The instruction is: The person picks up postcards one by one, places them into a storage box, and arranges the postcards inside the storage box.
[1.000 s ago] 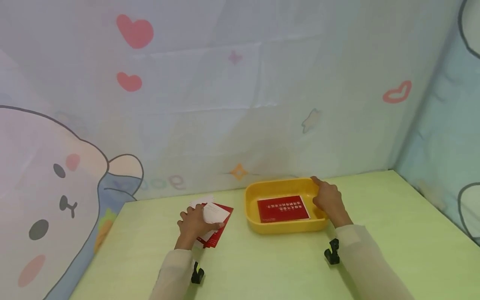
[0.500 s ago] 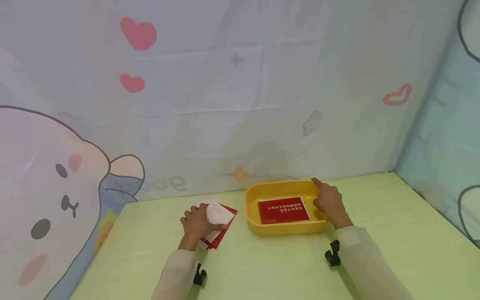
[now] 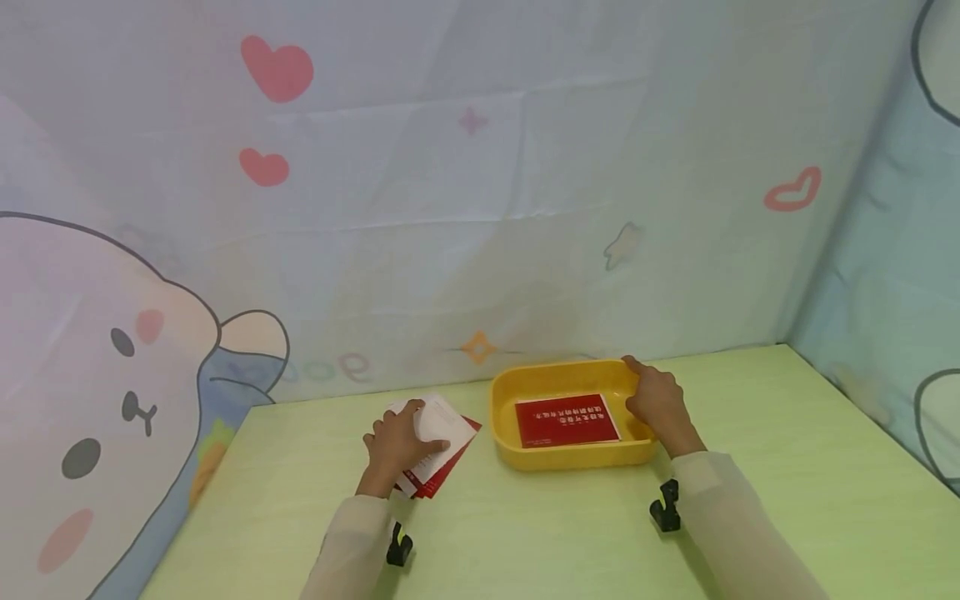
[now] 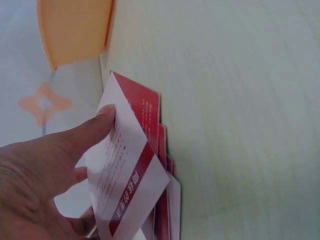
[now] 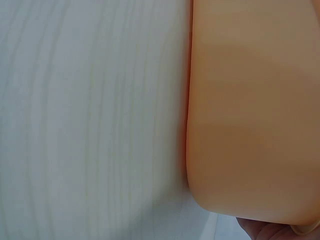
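My left hand (image 3: 397,446) holds a white printed card (image 4: 125,160) by its edges, thumb on one side and fingers on the other. In the left wrist view this card is tilted above a fanned pile of red and white cards (image 4: 145,102). Right of the pile stands a yellow plastic tray (image 3: 577,457), and a red card with white print (image 3: 566,421) lies flat in it. At the tray's right end my right hand (image 3: 660,408) grips the rim. Only a little of that hand shows in the right wrist view, below the tray wall (image 5: 250,125).
The pale green tabletop (image 3: 525,533) ends at a printed cloth backdrop (image 3: 420,275) close behind the tray. Another cloth wall (image 3: 892,292) borders the right side. Black wrist-camera mounts (image 3: 664,506) sit beside both sleeves.
The white card in my left hand has shifted to the right and turned a little, showing more of its face. My right hand stays on the tray, which has not moved.
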Tool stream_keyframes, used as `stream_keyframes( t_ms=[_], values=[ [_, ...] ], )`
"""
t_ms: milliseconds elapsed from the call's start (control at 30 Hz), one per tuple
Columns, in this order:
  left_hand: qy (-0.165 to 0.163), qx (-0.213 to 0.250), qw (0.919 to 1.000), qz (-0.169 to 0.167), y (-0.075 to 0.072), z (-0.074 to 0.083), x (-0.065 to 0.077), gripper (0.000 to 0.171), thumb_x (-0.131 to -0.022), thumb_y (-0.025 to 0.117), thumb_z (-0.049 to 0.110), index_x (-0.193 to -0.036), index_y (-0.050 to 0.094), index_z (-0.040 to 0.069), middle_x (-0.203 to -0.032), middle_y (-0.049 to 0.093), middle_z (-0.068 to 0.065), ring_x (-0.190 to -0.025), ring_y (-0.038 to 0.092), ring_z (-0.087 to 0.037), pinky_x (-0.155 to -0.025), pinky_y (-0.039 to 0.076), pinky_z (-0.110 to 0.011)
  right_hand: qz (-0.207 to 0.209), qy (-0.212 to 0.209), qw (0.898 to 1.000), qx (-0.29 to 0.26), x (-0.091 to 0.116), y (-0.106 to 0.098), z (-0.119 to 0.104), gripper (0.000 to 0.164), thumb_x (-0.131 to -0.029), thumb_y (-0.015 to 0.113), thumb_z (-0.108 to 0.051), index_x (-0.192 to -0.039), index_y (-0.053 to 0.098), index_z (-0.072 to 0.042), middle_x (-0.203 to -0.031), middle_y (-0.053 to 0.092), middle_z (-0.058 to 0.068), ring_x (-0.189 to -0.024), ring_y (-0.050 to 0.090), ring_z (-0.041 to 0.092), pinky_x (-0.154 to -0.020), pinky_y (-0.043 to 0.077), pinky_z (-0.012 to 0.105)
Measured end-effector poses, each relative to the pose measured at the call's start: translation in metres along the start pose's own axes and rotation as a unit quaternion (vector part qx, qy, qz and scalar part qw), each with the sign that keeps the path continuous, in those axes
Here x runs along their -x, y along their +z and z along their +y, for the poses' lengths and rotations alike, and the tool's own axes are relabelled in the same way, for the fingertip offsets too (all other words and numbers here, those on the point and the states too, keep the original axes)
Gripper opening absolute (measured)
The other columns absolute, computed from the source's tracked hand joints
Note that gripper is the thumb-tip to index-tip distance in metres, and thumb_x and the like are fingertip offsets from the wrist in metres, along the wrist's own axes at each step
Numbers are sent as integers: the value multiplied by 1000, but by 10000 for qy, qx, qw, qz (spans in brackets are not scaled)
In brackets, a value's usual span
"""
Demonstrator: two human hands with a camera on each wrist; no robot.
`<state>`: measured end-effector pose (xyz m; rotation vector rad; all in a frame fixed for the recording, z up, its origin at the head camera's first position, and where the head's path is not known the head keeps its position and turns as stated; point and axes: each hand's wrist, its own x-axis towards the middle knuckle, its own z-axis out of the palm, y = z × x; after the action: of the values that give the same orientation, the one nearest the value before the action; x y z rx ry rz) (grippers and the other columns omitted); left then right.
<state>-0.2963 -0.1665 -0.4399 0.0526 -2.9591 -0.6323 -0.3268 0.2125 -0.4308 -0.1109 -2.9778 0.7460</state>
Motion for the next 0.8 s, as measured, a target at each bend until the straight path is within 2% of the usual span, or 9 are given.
stream_keyframes(
  t_ms=[133,267,400,567,667,800],
  values=[
    [-23,49,9999,-86,-1,-1,1,76,-78,82,45,-143,51,20,-124,55,-30,-108,53,-48,-85,45,-65,25,-18,10000,39,-1,0,0,67,-86,61,-2,-149,39,-3,-133,55,35,-96,57,44,-91,52,59],
    [299,94,9995,5,1,-3,1,64,-85,76,39,-141,53,20,-121,55,-30,-103,53,-47,-82,45,-63,6,21,10000,29,0,1,0,67,-87,61,-2,-150,38,-4,-134,54,35,-98,56,44,-92,52,59],
    [460,339,9980,254,2,-1,-3,49,-93,66,27,-139,54,11,-120,58,-29,-104,53,-47,-84,44,-63,15,46,10000,1,-2,2,1,68,-86,60,-2,-150,38,-4,-133,55,34,-95,56,42,-90,53,57],
    [580,686,9934,714,5,-2,-7,37,-97,52,10,-131,56,-3,-117,62,-28,-102,53,-45,-86,43,-59,57,12,10000,11,-2,4,3,67,-86,60,-2,-150,38,-4,-132,56,35,-94,56,41,-90,53,57],
    [876,797,9875,1039,6,-4,-10,31,-95,49,1,-122,59,-9,-108,64,-28,-97,55,-42,-86,43,-54,66,0,10000,14,-3,4,3,67,-86,60,-2,-150,38,-4,-132,56,35,-93,56,41,-89,53,57],
    [1019,958,9816,1299,6,-6,-12,24,-96,49,-2,-114,60,-13,-104,64,-28,-95,58,-41,-88,43,-53,87,-18,10000,0,-3,4,3,67,-87,60,-2,-150,39,-4,-132,56,35,-91,56,39,-88,54,56]
  ],
)
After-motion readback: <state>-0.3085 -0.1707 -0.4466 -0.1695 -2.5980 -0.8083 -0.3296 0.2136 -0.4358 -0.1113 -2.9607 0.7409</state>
